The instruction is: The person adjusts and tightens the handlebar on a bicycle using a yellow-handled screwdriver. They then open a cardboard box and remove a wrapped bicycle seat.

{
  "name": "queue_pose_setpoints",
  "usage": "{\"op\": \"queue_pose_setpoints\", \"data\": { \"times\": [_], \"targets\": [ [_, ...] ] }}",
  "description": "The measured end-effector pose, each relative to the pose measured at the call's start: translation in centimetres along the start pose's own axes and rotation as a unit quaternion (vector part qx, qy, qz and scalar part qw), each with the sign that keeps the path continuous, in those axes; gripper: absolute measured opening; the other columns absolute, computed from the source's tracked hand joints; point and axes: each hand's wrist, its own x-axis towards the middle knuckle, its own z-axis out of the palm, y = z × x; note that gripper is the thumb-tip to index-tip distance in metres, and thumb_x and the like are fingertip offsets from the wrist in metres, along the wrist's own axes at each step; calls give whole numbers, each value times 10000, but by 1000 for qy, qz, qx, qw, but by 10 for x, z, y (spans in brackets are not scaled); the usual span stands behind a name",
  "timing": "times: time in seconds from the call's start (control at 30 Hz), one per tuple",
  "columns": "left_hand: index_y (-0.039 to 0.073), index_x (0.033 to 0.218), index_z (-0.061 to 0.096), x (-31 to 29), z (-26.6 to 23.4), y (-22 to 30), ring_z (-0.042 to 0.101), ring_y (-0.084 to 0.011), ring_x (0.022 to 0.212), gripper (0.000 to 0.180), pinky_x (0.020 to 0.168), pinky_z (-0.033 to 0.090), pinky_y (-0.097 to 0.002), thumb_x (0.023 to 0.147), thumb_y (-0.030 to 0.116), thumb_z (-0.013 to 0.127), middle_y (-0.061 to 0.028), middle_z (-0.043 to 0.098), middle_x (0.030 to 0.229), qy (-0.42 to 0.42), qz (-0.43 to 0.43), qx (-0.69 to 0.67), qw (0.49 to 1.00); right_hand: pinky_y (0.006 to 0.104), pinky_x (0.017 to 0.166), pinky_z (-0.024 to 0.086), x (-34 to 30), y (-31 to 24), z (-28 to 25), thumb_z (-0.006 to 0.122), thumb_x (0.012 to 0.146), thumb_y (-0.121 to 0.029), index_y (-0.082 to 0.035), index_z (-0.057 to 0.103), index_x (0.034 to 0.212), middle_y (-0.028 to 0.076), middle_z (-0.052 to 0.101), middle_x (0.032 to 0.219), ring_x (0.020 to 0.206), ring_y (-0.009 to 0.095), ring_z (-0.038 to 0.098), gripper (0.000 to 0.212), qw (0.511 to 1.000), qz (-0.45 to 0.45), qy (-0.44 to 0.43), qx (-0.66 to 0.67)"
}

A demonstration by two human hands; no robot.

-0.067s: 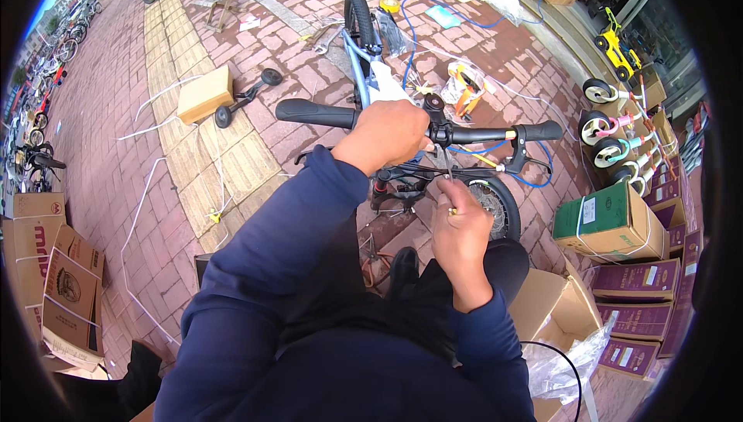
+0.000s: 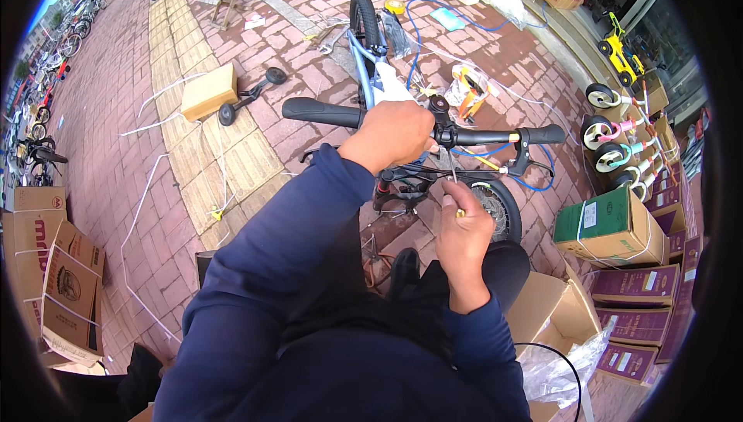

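We've got our left hand (image 2: 398, 132) clenched over the handlebar (image 2: 323, 111) by the stem (image 2: 444, 135), right hand (image 2: 465, 232) gripping a thin tool (image 2: 453, 169) pointed up that way. Bike (image 2: 363, 73)'s right in front of us on the bricks (image 2: 124, 213).

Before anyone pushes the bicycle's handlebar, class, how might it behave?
The handlebar would likely feel stiff, looking tubular. Its black grips look rubbery, so probably not slippery. Pushed at one end, it may swivel, since it spans a central stem.
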Motion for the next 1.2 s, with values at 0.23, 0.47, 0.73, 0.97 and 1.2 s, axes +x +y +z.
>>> {"op": "queue_pose_setpoints", "data": {
  "times": [0.23,0.47,0.73,0.97,1.2],
  "targets": [
    [59,1001,795,-3,-2,-4,766,-389,945,328,806,605,-508,927,380,792,-177,778,928,11,7,-13,1000,390,963,571,-3,-3,-10,788,971,-170,47,516,1507,340,584,1459,1176,375,682,640,990,72,-51,-110],
    [54,999,805,-2,-3,-1,770,-370,975,339,827,609,-485,911,381,812,-162,793,964,3,-13,-22,1000,531,1157,378,41,3,-45,612,972,-169,-11,705,1285,223,657,1392,1247,385,611,363,745,-510,-80,-423],
    [64,1010,795,-4,-5,0,764,-377,974,368,827,598,-502,936,424,790,-169,781,962,-9,-19,-17,1000,435,786,399,38,-7,-53,563,948,-197,30,726,1137,94,612,866,799,249,574,337,555,-474,-256,-634],
    [63,1011,770,-1,-6,2,752,-405,955,368,821,579,-530,961,427,760,-188,767,947,-11,-11,-6,1000,419,609,464,50,9,-62,652,891,-164,26,725,1079,69,649,699,634,249,660,277,751,-404,-267,-448],
    [44,1003,789,1,-1,1,764,-406,966,320,835,608,-512,950,359,780,-187,778,983,12,-4,2,1000,476,762,580,12,7,-32,709,821,-129,-2,688,1368,222,771,923,785,392,755,562,966,204,-160,-4]
  ]
}}
